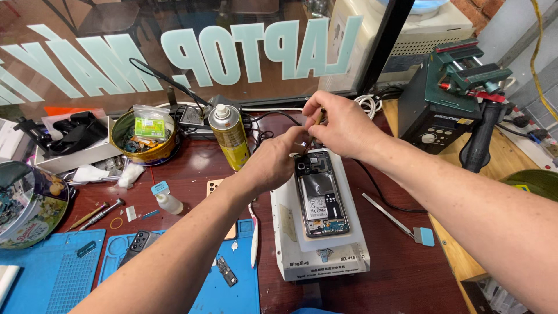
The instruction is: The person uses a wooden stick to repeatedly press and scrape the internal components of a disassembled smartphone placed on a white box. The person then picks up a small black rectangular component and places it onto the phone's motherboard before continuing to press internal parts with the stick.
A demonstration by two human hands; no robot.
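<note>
Phone (321, 195), back cover off, lies face down on the white heating pad (318, 232) at bench centre, long axis running 12 to 6, battery and boards exposed. My left hand (273, 163) sits at the phone's 10 o'clock corner, fingers curled down onto its top edge, pressing there; can't tell if they pinch anything. My right hand (343, 125) is at the phone's 12, fingers clenched around a thin yellowish tool (319, 118) whose tip points down at the top of the phone. Metal tweezers (388, 215) lie at 3 o'clock of the pad on the dark red bench, a small blue square (426, 236) just beside their near end. Yellow spray can (230, 136) stands upright at 10 o'clock of the phone. Further out at 9, a round tin (143, 139) full of small parts. Small clear bottle (168, 202) with a blue cap lies at 9, near the blue work mat (52, 267) at 7–8. Black soldering station (433, 119) at 2 o'clock.
</note>
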